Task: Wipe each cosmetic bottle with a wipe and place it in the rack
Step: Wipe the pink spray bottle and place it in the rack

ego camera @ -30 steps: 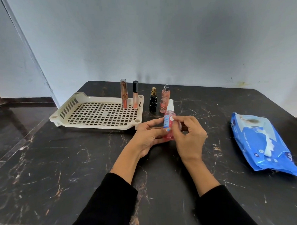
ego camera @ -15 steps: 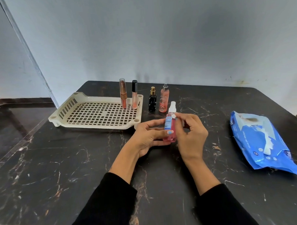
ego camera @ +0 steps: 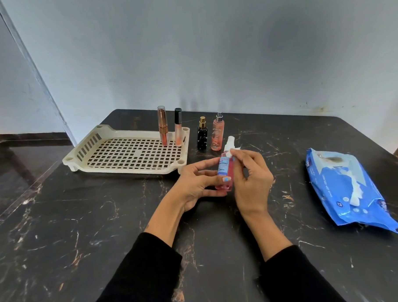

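Up close, the spray bottle [ego camera: 225, 170] carries a blue label whose print is mostly too small to read; one line looks like "OPTICALS", though I cannot be sure. It is held upright above the table [ego camera: 82, 224], just in front of the rack's [ego camera: 125, 154] near right corner. The left hand [ego camera: 195, 185] grips its pink lower body, thumb across the label. The right hand [ego camera: 251, 178] pinches a small white wipe [ego camera: 235, 149] against the neck below the white cap. The blue wipes pack [ego camera: 345, 190] lies well to the right; its white lettering is sideways and not legible.

Two lip tubes [ego camera: 162, 127] stand inside the rack at its far right; a black bottle [ego camera: 202, 134] and a peach bottle [ego camera: 216, 134] stand just beside it on the table.

Compared with a second ago, the spray bottle is held a little higher and more upright, and the right fingertips have climbed from the label to the neck. All else is unmoved.
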